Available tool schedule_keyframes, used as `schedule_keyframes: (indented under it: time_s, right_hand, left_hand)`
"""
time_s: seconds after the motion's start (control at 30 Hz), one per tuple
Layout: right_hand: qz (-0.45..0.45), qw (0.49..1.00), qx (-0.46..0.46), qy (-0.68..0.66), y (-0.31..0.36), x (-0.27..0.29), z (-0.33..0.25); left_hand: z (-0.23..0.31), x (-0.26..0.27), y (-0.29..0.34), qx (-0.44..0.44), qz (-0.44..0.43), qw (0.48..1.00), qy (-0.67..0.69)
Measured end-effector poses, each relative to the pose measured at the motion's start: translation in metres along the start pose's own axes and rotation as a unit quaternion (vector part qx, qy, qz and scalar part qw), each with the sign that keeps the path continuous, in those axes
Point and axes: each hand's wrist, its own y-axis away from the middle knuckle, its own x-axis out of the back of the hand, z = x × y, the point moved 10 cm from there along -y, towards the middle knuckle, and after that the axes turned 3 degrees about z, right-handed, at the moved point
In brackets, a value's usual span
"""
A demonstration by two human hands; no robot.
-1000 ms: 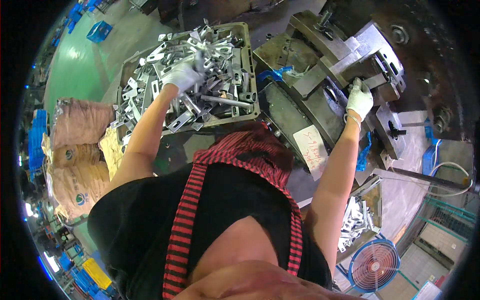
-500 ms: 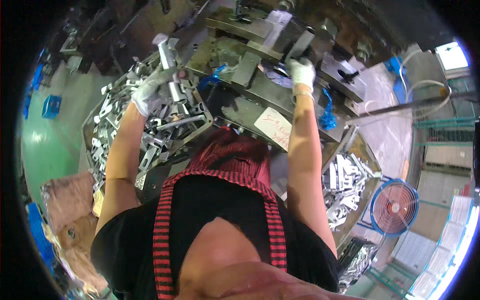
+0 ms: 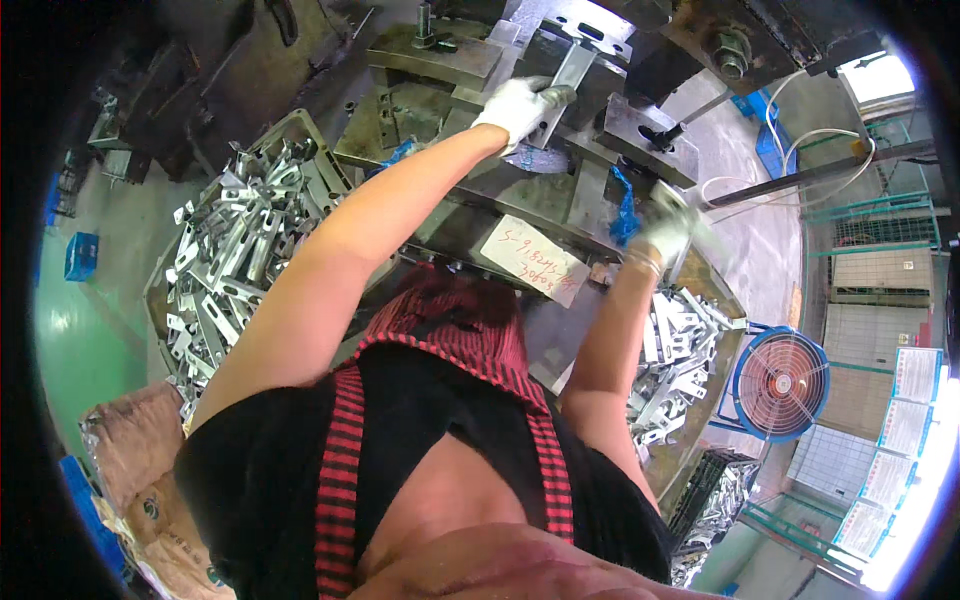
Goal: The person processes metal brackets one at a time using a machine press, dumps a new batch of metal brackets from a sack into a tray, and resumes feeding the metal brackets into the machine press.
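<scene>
With the fingers of our left hand (image 3: pixel 522 106) we clamped a metal bracket (image 3: pixel 575 66), which lay slanted on the machine (image 3: pixel 440 60). Our right hand (image 3: pixel 668 228) was blurred beside some blue plastic (image 3: pixel 625 208), near heaped metal parts (image 3: pixel 680 355); we could not tell its fingers' state.

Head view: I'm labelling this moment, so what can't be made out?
Head view: motion blur obscures the right hand, including any held item.
Head view: the left hand covers part of the metal strip.
Head view: the left forearm hides part of the parts bin.
Head view: the upper edge cuts off the bolted machine.
</scene>
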Motion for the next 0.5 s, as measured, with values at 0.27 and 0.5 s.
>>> schedule_keyframes:
  time_s: [0.27,0.5]
  right_hand:
    - [-0.011,0.972,-0.041,0.229,0.055,-0.067,0.005]
    - [-0.252,0.796,0.158,0.527,0.061,-0.239,0.025]
  left_hand:
    - [-0.074,-0.009,-0.005,0.041,0.083,0.995,0.042]
    - [-0.051,0.118,0.115,0.016,0.002,0.975,-0.221]
